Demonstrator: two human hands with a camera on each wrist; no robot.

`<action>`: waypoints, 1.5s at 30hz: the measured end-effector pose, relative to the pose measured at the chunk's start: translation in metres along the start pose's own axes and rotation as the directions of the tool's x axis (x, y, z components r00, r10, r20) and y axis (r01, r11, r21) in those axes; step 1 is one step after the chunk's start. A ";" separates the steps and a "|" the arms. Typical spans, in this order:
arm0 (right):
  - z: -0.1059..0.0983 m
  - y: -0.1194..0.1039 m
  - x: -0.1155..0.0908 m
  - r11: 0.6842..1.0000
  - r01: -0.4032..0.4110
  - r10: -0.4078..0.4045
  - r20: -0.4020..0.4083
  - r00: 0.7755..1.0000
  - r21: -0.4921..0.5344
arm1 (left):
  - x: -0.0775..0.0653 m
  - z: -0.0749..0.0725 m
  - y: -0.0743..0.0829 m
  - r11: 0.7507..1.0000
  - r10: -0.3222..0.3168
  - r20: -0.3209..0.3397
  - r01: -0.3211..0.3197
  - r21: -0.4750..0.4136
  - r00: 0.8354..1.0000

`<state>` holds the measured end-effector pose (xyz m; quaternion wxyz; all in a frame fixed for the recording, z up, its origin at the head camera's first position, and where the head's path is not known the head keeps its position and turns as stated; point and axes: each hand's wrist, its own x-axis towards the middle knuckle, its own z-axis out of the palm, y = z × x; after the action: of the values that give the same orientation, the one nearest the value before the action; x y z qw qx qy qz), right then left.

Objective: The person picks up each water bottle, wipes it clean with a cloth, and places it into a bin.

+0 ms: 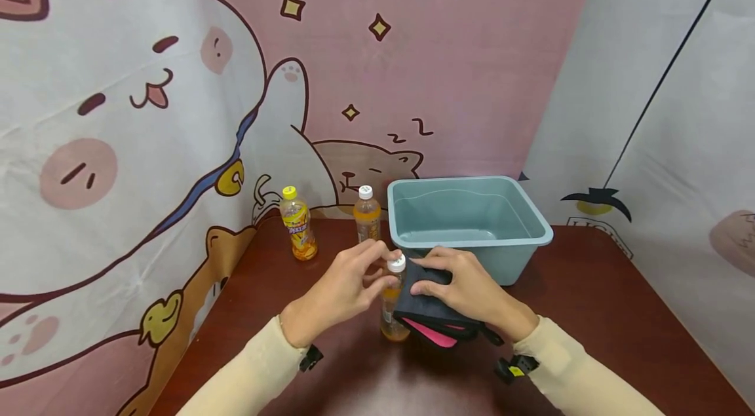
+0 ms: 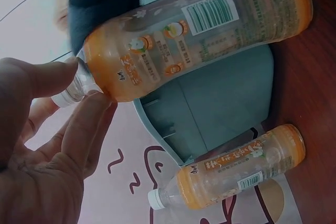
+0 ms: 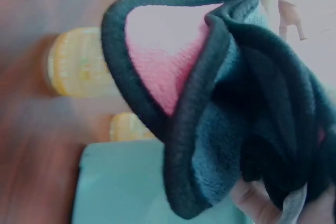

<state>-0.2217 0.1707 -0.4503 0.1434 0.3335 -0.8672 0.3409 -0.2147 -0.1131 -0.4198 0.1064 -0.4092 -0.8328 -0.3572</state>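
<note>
My left hand [image 1: 354,278] pinches a clear plastic bottle [image 1: 392,314] at its neck, just under the white cap [image 2: 68,98]. The bottle stands upright on the table, with orange patterns and a barcode on its wrap. In my right hand [image 1: 472,282] is a folded dark grey cloth [image 1: 421,295] with a pink inner side and black edging. The cloth [image 3: 210,129] hangs in folds in the right wrist view, hiding part of the fingers. It lies against or very close to the bottle's right side; contact cannot be told.
A blue-grey plastic tub [image 1: 472,244] stands behind the hands to the right. Left of it are another white-capped bottle [image 1: 367,219] and a yellow-capped bottle [image 1: 297,229]. The brown table [image 1: 613,337] meets a cartoon-printed curtain [image 1: 472,62] at the back.
</note>
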 end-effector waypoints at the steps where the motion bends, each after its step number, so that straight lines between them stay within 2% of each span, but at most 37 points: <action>1: -0.001 -0.002 0.001 1.000 0.005 -0.005 -0.013 1.000 -0.007 | 0.000 0.000 0.001 1.000 -0.004 0.003 0.004 0.006 1.000; 4: -0.002 -0.006 0.004 1.000 0.004 -0.005 -0.022 1.000 -0.021 | 0.000 0.000 0.001 1.000 -0.017 0.011 0.016 0.015 1.000; 10: -0.003 -0.009 0.003 0.999 -0.016 0.017 0.010 1.000 -0.039 | 0.000 0.000 0.000 1.000 -0.023 0.014 0.022 0.015 1.000; 16: -0.003 -0.005 0.001 0.998 -0.028 0.030 0.036 0.999 -0.053 | 0.001 0.001 0.000 1.000 -0.023 0.009 0.023 0.013 1.000; 23: 0.000 -0.001 -0.003 0.997 -0.035 0.036 0.028 0.999 -0.062 | 0.002 0.002 0.001 1.000 -0.030 0.004 0.030 -0.003 1.000; 31: 0.003 0.002 -0.008 0.997 -0.030 0.037 0.093 0.995 -0.077 | -0.001 0.001 0.000 0.999 -0.041 -0.006 0.041 -0.012 0.999; 36: 0.009 0.005 -0.012 0.993 -0.059 0.078 0.188 0.979 -0.106 | -0.003 0.002 -0.001 0.999 -0.034 -0.004 0.034 -0.017 0.999; 41: 0.019 0.009 -0.013 0.979 -0.111 0.157 0.294 0.943 -0.169 | -0.003 0.002 -0.001 1.000 -0.023 -0.013 0.023 -0.005 1.000; 45: 0.028 0.015 -0.013 0.969 -0.147 0.210 0.342 0.916 -0.200 | -0.002 0.001 0.000 1.000 -0.023 -0.017 0.023 -0.001 1.000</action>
<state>-0.2226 0.1655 -0.4844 -0.0220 0.2961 -0.9314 0.2105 -0.2138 -0.1132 -0.4217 0.1092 -0.3967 -0.8363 -0.3622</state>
